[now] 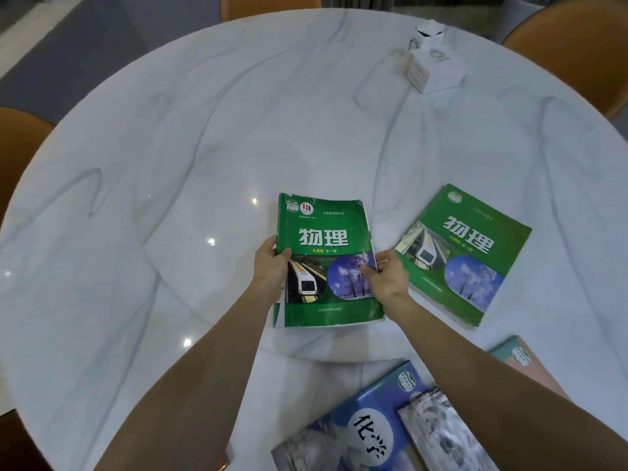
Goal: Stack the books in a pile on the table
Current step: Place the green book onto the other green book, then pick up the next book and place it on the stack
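A worn green physics book (324, 232) lies at the middle of the round marble table (170, 164). My left hand (270, 266) grips its left edge, thumb on the cover. My right hand (387, 277) grips its right edge, fingers on the cover. A second green physics book (475, 239) lies flat to the right, tilted. Near the front edge lies a blue chemistry book (360, 426), with a smaller grey-patterned notebook (438, 433) resting on its right part. A pink and teal book (523, 362) shows partly behind my right forearm.
A white tissue box (433, 68) stands at the far right of the table. Orange chairs (577, 39) ring the table at the back, right and left. A raised round turntable of the same marble sits under the held book.
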